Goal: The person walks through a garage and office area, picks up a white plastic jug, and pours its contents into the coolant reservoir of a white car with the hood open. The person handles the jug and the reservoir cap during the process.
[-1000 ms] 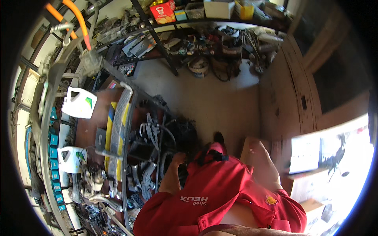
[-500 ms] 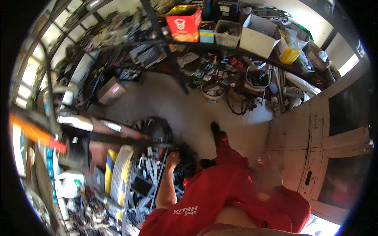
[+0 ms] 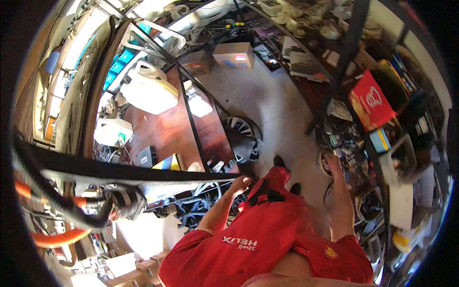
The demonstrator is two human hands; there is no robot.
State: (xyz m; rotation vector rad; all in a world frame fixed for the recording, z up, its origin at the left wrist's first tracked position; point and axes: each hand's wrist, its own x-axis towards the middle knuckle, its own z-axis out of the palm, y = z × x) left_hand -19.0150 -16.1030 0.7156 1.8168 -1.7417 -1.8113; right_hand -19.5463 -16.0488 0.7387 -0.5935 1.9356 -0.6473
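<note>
My left hand [image 3: 240, 184] is at the end of a black shelf bar [image 3: 143, 172], its fingers curled in. Whether it touches the bar or holds anything small, I cannot make out. Stretched forward, my right hand [image 3: 333, 165] is beside the low right-hand shelving, next to a pale round bucket [image 3: 323, 161]. Its fingers are blurred, and no held thing shows. Dark tangled parts [image 3: 198, 208] lie on the rack below my left forearm.
White jugs [image 3: 148, 91] stand on a reddish-brown shelf at left. A wheel [image 3: 241, 136] rests on the floor ahead, with a cardboard box [image 3: 233, 56] farther off. A red bag [image 3: 370, 99] sits on the right shelving. Orange hoses [image 3: 62, 238] hang at lower left.
The view has turned left, so the shelving with the red bag now stands at my right. My right hand, a blur near my body before, now reaches forward. My left hand stays curled.
</note>
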